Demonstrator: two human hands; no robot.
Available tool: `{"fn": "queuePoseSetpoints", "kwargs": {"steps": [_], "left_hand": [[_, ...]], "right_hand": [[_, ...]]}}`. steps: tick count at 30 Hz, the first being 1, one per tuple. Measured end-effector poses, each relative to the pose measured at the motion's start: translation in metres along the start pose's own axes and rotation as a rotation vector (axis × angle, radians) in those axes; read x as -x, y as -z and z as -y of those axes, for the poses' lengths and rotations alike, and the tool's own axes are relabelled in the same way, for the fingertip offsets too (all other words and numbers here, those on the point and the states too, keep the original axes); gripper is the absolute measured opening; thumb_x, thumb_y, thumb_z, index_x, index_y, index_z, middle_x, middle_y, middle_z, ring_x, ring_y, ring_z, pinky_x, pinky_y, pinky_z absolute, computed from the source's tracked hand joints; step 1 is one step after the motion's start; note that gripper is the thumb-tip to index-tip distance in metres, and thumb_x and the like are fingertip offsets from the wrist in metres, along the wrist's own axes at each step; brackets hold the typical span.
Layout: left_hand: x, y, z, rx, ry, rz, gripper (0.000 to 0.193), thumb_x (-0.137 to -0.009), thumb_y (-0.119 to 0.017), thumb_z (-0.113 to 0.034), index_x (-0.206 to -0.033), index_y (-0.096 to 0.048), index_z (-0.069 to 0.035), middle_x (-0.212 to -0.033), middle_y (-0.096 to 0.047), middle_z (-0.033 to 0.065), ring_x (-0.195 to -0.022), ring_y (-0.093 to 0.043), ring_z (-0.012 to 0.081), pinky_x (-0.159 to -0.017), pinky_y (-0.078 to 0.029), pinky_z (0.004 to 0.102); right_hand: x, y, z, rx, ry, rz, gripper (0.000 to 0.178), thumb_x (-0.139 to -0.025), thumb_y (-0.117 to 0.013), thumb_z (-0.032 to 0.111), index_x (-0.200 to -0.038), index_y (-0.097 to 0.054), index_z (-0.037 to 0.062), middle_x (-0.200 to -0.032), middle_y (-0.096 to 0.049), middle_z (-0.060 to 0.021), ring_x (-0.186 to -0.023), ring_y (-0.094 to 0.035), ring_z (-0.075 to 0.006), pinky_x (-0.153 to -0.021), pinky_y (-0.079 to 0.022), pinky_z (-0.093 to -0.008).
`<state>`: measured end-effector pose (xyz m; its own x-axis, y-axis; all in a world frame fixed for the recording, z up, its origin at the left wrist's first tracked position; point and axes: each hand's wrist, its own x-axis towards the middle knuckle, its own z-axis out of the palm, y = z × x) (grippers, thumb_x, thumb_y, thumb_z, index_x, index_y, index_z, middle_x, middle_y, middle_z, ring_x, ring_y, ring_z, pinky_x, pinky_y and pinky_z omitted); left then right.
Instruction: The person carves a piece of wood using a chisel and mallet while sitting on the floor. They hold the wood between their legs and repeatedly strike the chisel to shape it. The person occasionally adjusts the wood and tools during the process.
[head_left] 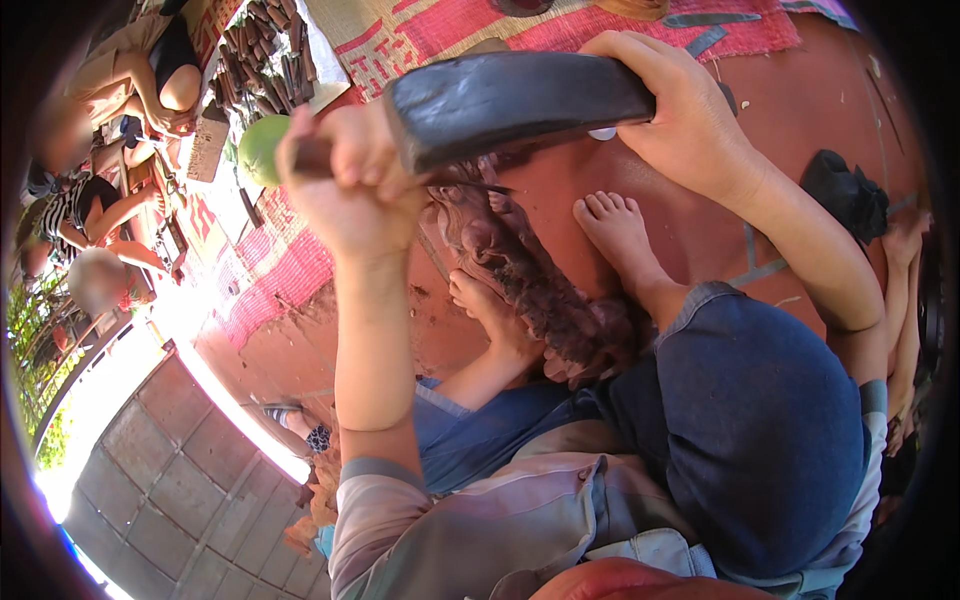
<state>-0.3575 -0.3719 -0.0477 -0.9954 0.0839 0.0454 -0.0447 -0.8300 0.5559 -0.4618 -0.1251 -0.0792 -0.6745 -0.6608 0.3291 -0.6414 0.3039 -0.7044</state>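
My right hand (690, 125) is wrapped round one end of a dark, shiny wooden block (520, 100), raised level before me. The block's other end overlaps my left hand (355, 195), and I cannot tell whether they touch. My left fingers are closed round a chisel, its dark brown handle end (312, 158) poking out on the left and a thin blade (475, 185) on the right. Below lies a reddish-brown carved wooden figure (530, 265), with rough, knobbly relief, between my bare feet and legs. The block hides its far end.
A green round fruit (262, 150) and a pile of dark chisel-like tools (265, 55) lie at the far left. A red woven mat (430, 35) covers tiles ahead. A black crumpled bag (842, 195) sits right. Other people (130, 85) sit at left; another person's arm (903, 300) shows right.
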Motion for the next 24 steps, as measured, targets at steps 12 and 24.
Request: {"fn": "queuePoseSetpoints", "kwargs": {"steps": [12,24], "left_hand": [[0.055,-0.059,0.028,-1.317,0.056,-0.235,0.046,-0.088,-0.06,-0.044,-0.11,-0.057,-0.004,-0.082,-0.056,0.0044,-0.069,-0.054,0.0143,-0.063,-0.044,0.0271],[0.072,-0.007,0.065,-1.552,-0.197,0.527,0.04,-0.08,-0.059,-0.039,-0.054,-0.044,-0.013,-0.058,-0.04,0.0011,-0.054,-0.044,0.0215,-0.06,-0.036,0.034]], "right_hand": [[0.023,0.002,0.004,-0.194,-0.465,0.054,0.051,-0.068,-0.064,0.004,-0.118,-0.053,0.0066,-0.091,-0.063,-0.0164,-0.085,-0.061,-0.0295,-0.077,-0.047,-0.0353],[0.033,0.004,0.005,-0.219,-0.479,0.262,0.042,-0.067,-0.056,-0.003,-0.108,-0.052,0.0034,-0.092,-0.059,-0.0201,-0.09,-0.056,-0.0401,-0.076,-0.045,-0.038]]}}
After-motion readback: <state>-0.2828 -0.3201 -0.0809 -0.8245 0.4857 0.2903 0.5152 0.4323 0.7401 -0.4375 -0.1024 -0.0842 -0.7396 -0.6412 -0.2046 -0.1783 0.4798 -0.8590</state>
